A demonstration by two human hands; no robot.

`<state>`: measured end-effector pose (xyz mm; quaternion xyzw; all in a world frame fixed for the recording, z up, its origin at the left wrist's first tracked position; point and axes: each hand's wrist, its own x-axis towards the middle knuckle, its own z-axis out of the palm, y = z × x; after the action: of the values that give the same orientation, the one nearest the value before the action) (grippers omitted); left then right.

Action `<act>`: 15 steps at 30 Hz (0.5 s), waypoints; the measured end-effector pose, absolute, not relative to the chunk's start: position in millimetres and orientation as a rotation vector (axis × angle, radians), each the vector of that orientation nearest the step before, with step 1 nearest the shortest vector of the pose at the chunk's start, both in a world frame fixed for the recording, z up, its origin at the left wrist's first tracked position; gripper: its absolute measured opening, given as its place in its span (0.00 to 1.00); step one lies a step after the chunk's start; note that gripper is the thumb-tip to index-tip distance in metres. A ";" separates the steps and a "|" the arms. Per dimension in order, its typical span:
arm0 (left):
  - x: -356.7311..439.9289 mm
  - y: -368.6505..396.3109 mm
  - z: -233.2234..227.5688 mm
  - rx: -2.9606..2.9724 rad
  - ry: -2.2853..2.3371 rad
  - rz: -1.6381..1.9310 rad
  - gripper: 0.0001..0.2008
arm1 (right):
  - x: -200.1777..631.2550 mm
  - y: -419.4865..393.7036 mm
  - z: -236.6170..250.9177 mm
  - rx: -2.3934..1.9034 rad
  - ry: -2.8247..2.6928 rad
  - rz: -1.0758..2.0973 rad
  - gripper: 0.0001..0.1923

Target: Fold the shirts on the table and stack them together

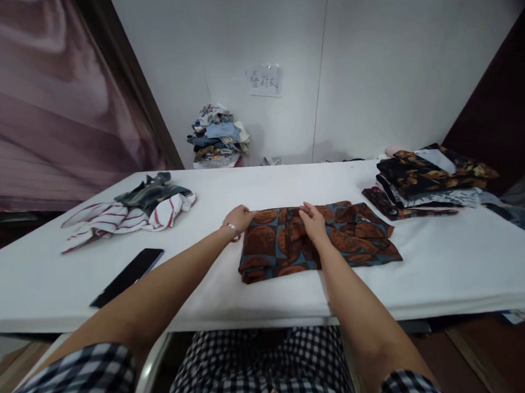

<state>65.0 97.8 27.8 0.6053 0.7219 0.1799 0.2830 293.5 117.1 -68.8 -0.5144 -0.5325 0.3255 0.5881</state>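
A brown and blue patterned shirt (pixel 357 238) lies partly folded in the middle of the white table (pixel 266 187). My left hand (pixel 238 218) pinches the shirt's far left corner, and a bracelet shows on that wrist. My right hand (pixel 313 222) grips the cloth near the middle of its far edge. Both forearms reach out over the table's front edge.
A red-and-white striped garment (pixel 114 219) with a dark garment on it lies at the far left. A black phone (pixel 128 277) rests near the front left. A stack of folded dark patterned shirts (pixel 429 179) sits at the right. A pile of clothes (pixel 218 137) stands by the back wall.
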 end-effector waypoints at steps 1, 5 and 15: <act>53.4 95.2 24.9 1.572 1.972 0.441 0.26 | 292.5 117.2 -68.5 -1.192 -1.255 0.760 0.26; 42.9 85.4 3.2 1.450 1.976 0.337 0.29 | 290.8 115.6 -66.1 -1.206 -1.293 0.747 0.26; 37.5 94.2 -2.8 1.500 1.951 0.567 0.13 | 298.7 97.9 -51.2 -1.211 -1.277 0.634 0.23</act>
<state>37.5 94.2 -2.8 0.5660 0.7361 0.2140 0.3032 298.7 97.9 -51.2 -0.5209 -0.5492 0.2728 0.5938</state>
